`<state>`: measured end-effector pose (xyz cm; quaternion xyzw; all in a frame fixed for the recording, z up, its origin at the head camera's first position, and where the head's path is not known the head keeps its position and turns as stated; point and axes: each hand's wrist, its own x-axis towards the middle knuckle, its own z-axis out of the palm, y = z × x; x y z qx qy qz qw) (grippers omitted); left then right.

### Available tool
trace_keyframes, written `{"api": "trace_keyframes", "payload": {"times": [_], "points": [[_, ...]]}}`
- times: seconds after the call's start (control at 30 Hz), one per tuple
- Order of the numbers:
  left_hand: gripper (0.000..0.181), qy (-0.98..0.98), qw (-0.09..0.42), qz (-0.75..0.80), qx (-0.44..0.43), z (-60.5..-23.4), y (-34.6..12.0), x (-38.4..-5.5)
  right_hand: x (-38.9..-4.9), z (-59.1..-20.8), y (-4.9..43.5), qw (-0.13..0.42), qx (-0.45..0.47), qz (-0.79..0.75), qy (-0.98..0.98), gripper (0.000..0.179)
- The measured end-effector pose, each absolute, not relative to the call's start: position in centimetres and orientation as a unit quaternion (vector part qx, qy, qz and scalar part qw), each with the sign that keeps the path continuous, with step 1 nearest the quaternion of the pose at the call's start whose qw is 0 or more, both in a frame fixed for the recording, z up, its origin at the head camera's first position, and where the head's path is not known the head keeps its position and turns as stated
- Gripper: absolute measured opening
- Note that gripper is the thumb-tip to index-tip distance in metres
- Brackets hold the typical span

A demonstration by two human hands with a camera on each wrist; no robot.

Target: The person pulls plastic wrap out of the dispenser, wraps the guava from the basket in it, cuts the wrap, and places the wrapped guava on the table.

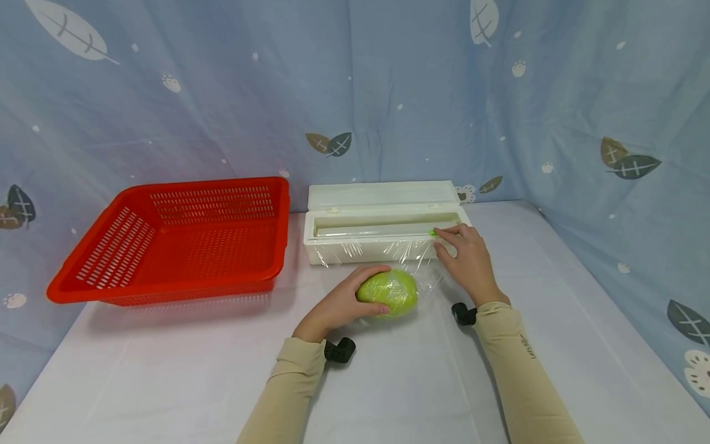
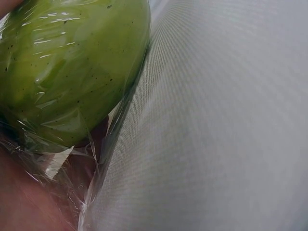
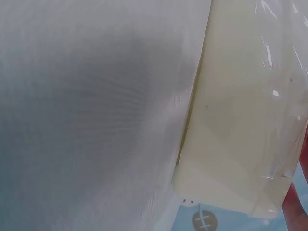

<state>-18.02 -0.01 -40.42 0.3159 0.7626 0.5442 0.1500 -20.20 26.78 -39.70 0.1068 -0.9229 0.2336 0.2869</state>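
Note:
In the head view my left hand (image 1: 349, 299) grips a smooth green fruit (image 1: 396, 293), its thumb on the near side and its fingers over the top. Clear cling film covers the fruit (image 2: 72, 62), bunched near the palm in the left wrist view. The film runs from the fruit up to a white cling film dispenser (image 1: 366, 251), whose lid (image 1: 383, 196) stands open at the back. At the dispenser's right end, my right hand (image 1: 468, 259) pinches a small bright green slider cutter (image 1: 432, 232) with thumb and index finger. The right wrist view shows the dispenser's wall (image 3: 231, 120), fingers partly cut off.
A red perforated plastic basket (image 1: 166, 285) stands to the left of the dispenser on the white-covered table (image 1: 194, 382). Behind them hangs a blue leaf-patterned curtain (image 1: 222, 92). Black wrist cameras (image 1: 339, 350) sit under both wrists.

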Motion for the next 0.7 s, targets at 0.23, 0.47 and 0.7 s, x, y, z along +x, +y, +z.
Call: {"api": "trace_keyframes", "payload": {"times": [0.23, 0.47, 0.7], "points": [[0.068, 0.764, 0.149, 0.542, 0.317, -40.3, 0.0, -18.0, -20.3, -39.7, 26.8, 0.273, 0.108, 0.233, -0.927, 0.032], [0.067, 0.763, 0.149, 0.541, 0.320, -40.4, 0.0, -18.1, -20.3, -39.7, 26.5, 0.276, 0.123, 0.229, -0.925, 0.033], [0.069, 0.761, 0.140, 0.546, 0.322, -42.7, 0.2, -19.3, -20.3, -39.8, 26.3, 0.276, 0.128, 0.231, -0.924, 0.033]]}}
